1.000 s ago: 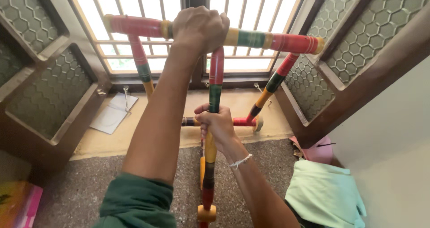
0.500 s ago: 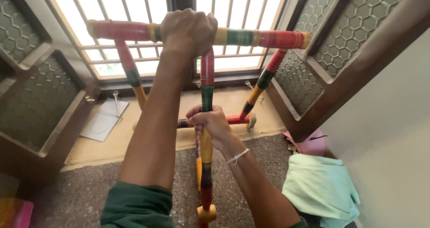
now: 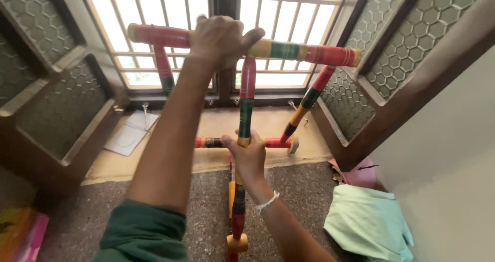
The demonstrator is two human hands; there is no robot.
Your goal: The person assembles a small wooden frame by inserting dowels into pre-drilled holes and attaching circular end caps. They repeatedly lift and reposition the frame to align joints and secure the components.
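Head view: left hand (image 3: 219,40) closed around the top crossbar (image 3: 289,51) of a striped wooden frame (image 3: 246,97), upper centre. Right hand (image 3: 250,156) grips the frame's centre post at mid frame, just where a lower crossbar (image 3: 273,143) meets it. Frame stands before the barred window (image 3: 170,14). Pale green cloth (image 3: 368,223) lies on the floor, lower right; paper sheet (image 3: 131,133) on the sill, left.

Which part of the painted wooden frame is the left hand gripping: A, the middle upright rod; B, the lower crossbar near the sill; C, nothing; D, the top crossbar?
D: the left hand is closed around the top crossbar, while the right hand grips the middle upright rod.
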